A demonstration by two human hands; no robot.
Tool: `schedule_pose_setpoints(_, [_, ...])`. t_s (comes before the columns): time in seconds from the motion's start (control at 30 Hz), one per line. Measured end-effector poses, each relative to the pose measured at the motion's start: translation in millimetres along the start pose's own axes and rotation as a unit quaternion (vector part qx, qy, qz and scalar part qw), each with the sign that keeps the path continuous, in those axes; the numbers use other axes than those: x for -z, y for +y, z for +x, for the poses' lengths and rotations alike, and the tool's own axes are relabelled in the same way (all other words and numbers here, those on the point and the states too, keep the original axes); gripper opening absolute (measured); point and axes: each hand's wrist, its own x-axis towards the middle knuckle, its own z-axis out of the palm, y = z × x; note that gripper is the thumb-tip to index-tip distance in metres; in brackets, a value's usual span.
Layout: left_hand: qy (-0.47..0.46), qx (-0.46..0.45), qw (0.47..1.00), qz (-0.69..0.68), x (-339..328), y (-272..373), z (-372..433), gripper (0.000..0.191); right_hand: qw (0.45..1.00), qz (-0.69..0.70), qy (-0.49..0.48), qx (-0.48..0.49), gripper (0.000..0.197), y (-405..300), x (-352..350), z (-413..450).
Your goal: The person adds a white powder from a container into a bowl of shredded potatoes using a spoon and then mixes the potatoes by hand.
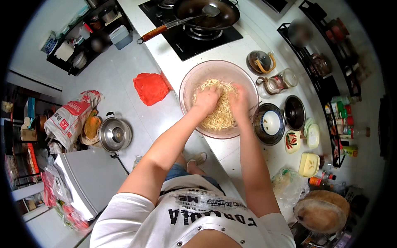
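A large pinkish basin point(192, 74) rests at the counter's edge, holding a heap of thin pale shreds or sprouts point(218, 119). My left hand point(208, 98) lies on the upper left part of the heap, its fingertips sunk among the strands. At the heap's right side is my right hand point(239, 100), slightly blurred, with its fingers partly in the strands. How far the fingers of either hand are closed is hidden by the food.
Beyond the basin, a wok point(206, 15) with a spatula sits on a black gas stove point(183, 46). A glass teapot point(259, 62), a glass jar point(287, 78), a dark metal bowl point(294, 112) and a dish of chillies point(292, 141) stand to the right. A red plastic bag point(151, 89) is at left.
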Motion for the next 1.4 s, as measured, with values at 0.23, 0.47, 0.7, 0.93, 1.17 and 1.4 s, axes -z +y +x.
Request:
schedule_pose_setpoints(0.23, [0.036,0.013,0.966,-0.257,6,-25,-8,0.028,0.859,0.453,-0.024,-0.239,0.05,8,-9,1])
schedule_pose_setpoints(0.47, [0.031,0.051,0.325,-0.944,38,-81,-43,0.034,0.561,0.775,-0.079,-0.281,0.053,-69,-27,-14])
schedule_pose_setpoints(0.7, [0.194,0.114,0.289,-0.93,29,-255,-131,0.033,0.494,0.774,-0.275,-0.286,0.027,-95,-155,-61])
schedule_pose_setpoints(0.93, [0.418,0.243,0.09,-0.871,-138,-450,-212,0.034,0.695,0.393,-0.284,-0.531,0.005,69,-395,-169])
schedule_pose_setpoints(1.17, [0.459,0.135,-0.057,-0.876,-288,-559,-187,0.029,0.897,0.047,-0.311,-0.312,0.007,295,-623,-189])
schedule_pose_setpoints(1.4, [0.54,0.083,-0.051,-0.836,-377,-638,-158,0.029,0.928,-0.166,-0.311,-0.124,0.01,418,-774,-203])
